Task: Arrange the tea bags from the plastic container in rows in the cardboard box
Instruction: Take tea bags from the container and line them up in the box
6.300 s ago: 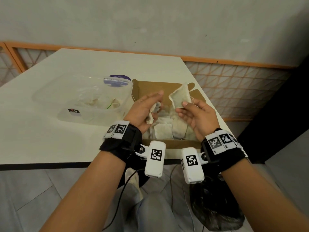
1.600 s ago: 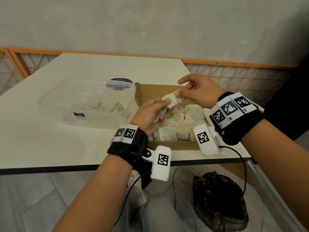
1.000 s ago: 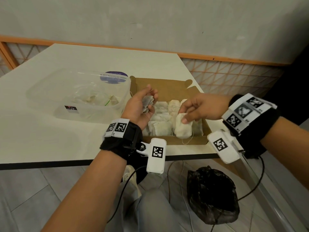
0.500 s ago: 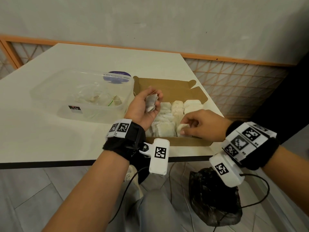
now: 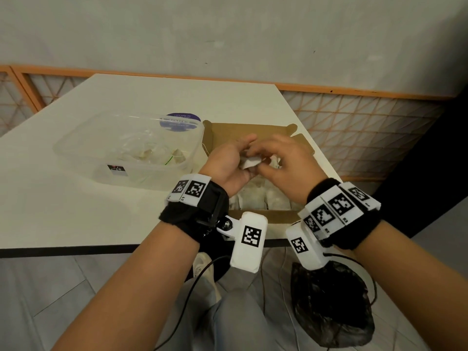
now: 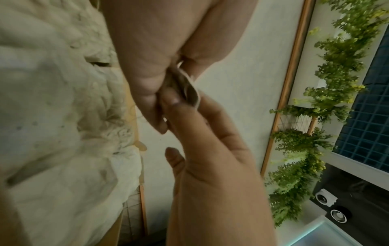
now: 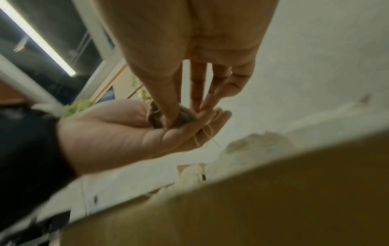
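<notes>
Tea bag [image 5: 250, 162] pinched between both hands above cardboard box [image 5: 263, 216], at near right corner of the desk [image 5: 76, 209]. Left hand [image 5: 228, 165] cupped under it, fingers curled; right hand [image 5: 283, 163] gripping it from above with thumb and fingertips, string dangling below. Both equally near; bag's long axis roughly left to right, rows of tea bags [image 5: 276, 198] directly beneath, so next move judged a short drop. Further left, plastic container [image 5: 126, 150] with a few bags left. Purple round label [image 5: 180, 120] at far rim, writing unreadable; small dark sticker [image 5: 116, 168], also unreadable.
</notes>
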Demonstrator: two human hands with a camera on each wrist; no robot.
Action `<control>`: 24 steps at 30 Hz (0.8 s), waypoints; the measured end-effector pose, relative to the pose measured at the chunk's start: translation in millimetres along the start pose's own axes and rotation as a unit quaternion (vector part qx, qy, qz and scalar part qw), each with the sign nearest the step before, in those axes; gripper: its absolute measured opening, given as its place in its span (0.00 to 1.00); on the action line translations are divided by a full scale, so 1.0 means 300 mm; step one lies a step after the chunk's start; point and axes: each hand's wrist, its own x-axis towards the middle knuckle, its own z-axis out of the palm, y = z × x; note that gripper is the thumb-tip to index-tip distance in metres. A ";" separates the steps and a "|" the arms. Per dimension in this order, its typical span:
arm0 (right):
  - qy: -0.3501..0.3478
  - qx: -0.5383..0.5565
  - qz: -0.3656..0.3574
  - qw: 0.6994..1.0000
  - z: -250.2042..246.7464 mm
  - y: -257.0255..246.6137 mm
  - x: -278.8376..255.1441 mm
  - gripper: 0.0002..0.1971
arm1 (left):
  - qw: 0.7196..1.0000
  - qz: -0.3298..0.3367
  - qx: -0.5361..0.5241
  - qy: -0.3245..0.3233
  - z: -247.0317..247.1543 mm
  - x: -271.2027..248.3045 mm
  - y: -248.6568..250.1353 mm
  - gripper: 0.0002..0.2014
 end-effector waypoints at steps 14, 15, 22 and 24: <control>0.018 0.355 0.257 0.899 -0.075 0.053 0.054 0.08 | 0.978 0.006 0.204 -0.028 -0.031 -0.050 0.028 0.07; 0.016 0.349 0.259 0.901 -0.078 0.056 0.056 0.09 | 0.979 0.006 0.203 -0.025 -0.032 -0.051 0.026 0.08; 0.038 0.255 0.232 0.938 -0.116 0.067 0.064 0.03 | 0.976 0.046 0.213 0.018 -0.036 -0.047 0.012 0.05; 0.049 0.206 0.214 0.954 -0.133 0.072 0.067 0.03 | 0.975 0.053 0.212 0.032 -0.039 -0.045 0.014 0.04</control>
